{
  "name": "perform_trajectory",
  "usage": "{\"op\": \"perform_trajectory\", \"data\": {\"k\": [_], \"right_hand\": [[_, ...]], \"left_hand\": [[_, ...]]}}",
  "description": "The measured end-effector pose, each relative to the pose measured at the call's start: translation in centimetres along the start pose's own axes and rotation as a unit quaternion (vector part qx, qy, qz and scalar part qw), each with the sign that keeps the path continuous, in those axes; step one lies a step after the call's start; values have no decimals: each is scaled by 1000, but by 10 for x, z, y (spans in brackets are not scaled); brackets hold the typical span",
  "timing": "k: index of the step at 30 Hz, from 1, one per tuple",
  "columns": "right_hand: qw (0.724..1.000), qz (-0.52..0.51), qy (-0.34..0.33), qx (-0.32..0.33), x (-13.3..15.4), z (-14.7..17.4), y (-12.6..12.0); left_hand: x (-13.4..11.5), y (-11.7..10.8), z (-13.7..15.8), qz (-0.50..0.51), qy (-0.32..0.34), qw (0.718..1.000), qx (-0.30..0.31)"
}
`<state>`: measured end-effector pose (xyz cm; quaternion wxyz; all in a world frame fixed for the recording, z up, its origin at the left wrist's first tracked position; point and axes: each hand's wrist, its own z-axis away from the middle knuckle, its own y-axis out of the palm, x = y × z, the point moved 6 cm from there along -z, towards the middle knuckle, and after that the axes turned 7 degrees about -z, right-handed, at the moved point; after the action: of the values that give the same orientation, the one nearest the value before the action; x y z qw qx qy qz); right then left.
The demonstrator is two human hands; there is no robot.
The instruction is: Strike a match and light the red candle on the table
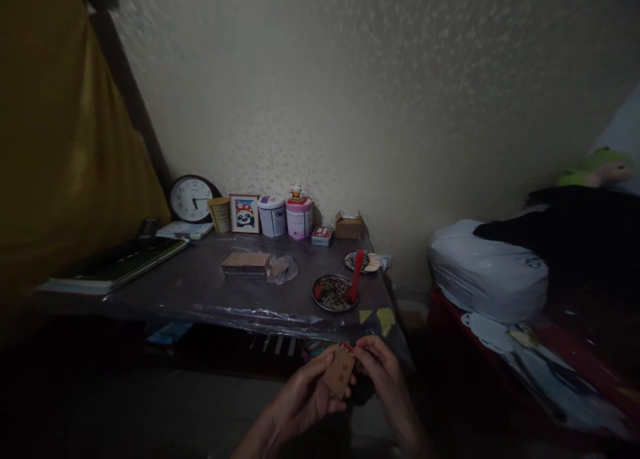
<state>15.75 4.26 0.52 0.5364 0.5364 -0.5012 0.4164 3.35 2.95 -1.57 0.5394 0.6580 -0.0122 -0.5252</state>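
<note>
Fingers [327, 369] of the left hand [305, 399] pinch a small brown box [340, 371] by its lower edge, and the right hand [383, 365] curls its fingertips onto the top end, where something red shows. The box is held in the air just in front of the desk [200, 285], below its near edge. Light is poor — a slack pinch or a hard tug at the red end could, I judge, let the box slip to the dark floor or spill what is inside. On the desk, near the front corner, sit a round dish [333, 293] with a red tool [356, 275] lying across it, a second dish [361, 261] behind, and a stack of small boxes [246, 264] beside a crumpled clear bag [283, 269]. A clock [191, 199], tins and a framed picture [245, 213] line the wall — nothing lies between the hands and the desk.
</note>
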Motion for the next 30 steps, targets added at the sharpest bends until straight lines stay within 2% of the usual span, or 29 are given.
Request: {"op": "perform_trajectory", "data": {"k": [5,10,17,27,30], "right_hand": [[998,54,-32,-3,-1,-5,-5],[985,135,-110,-15,14,-3,-5],[952,247,-173,58,33,6,7],[941,288,-168,55,31,5,4],[939,287,-172,75,34,6,7]], "left_hand": [[-1,-2,1,6,-9,1000,-5],[-2,-4,0,21,-16,1000,-15],[-1,-8,-1,25,-23,999,-29],[0,-6,0,16,-27,999,-24],[-1,-6,0,18,-26,999,-23]]}}
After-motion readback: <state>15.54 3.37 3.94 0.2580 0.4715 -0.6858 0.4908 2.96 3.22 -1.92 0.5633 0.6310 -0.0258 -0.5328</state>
